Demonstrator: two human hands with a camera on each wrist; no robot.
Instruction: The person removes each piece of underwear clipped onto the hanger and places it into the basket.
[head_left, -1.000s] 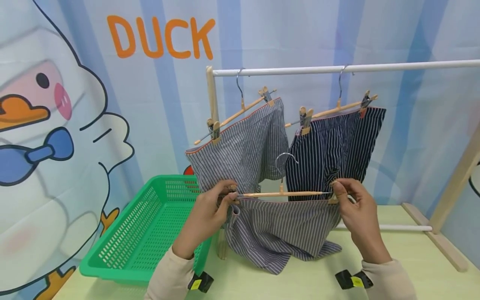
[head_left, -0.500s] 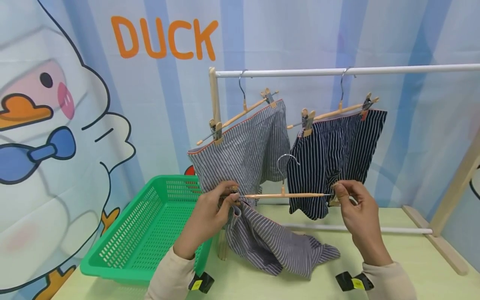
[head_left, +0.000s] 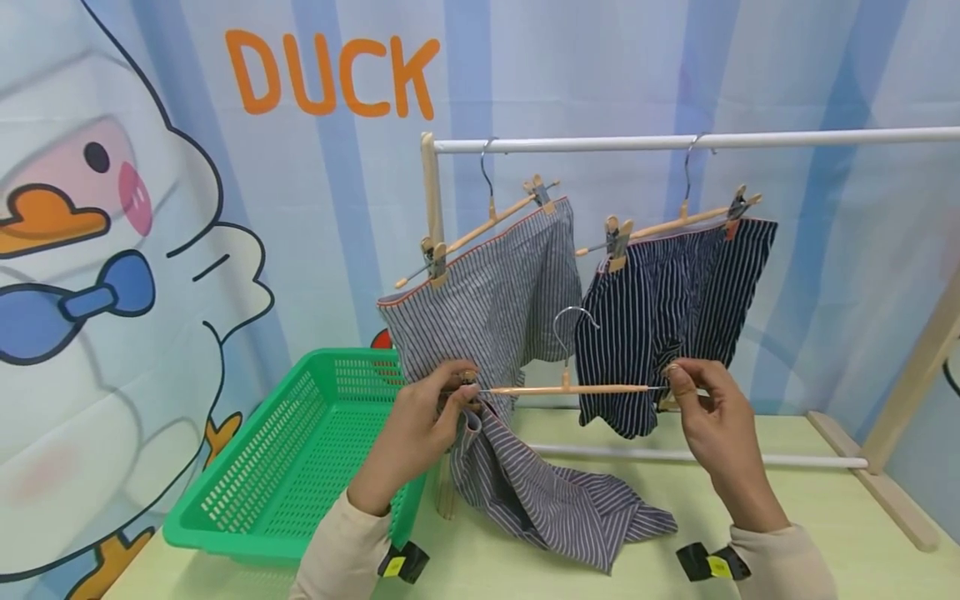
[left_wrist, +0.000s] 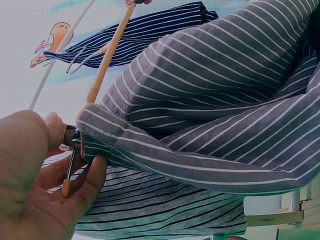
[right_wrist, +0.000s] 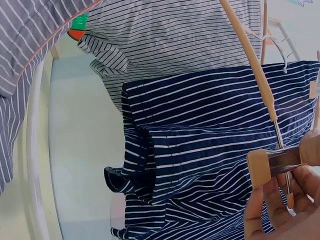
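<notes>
A wooden clip hanger (head_left: pixel 570 389) is held level between both hands, its metal hook upward. My left hand (head_left: pixel 420 437) grips the clip at its left end, where one waistband corner of grey striped shorts (head_left: pixel 555 500) is caught. The rest of these shorts droops down and right, over the table. At the other end my right hand (head_left: pixel 716 417) pinches the right clip (right_wrist: pixel 284 162), and no cloth is in it. The left wrist view shows thumb and fingers around the left clip, partly hidden by the folded waistband (left_wrist: pixel 107 127).
Light grey striped shorts (head_left: pixel 487 292) and navy striped shorts (head_left: pixel 678 283) hang on clip hangers from a white rail (head_left: pixel 600 143) just behind my hands. A green basket (head_left: pixel 258 475) stands at left on the pale table (head_left: pixel 810 517). A wooden foot (head_left: pixel 873 479) supports the rack at right.
The right corner of the grey striped shorts has come away from the right clip and dropped toward the table. The left corner stays up. Both hands and the hanger hold nearly the same place.
</notes>
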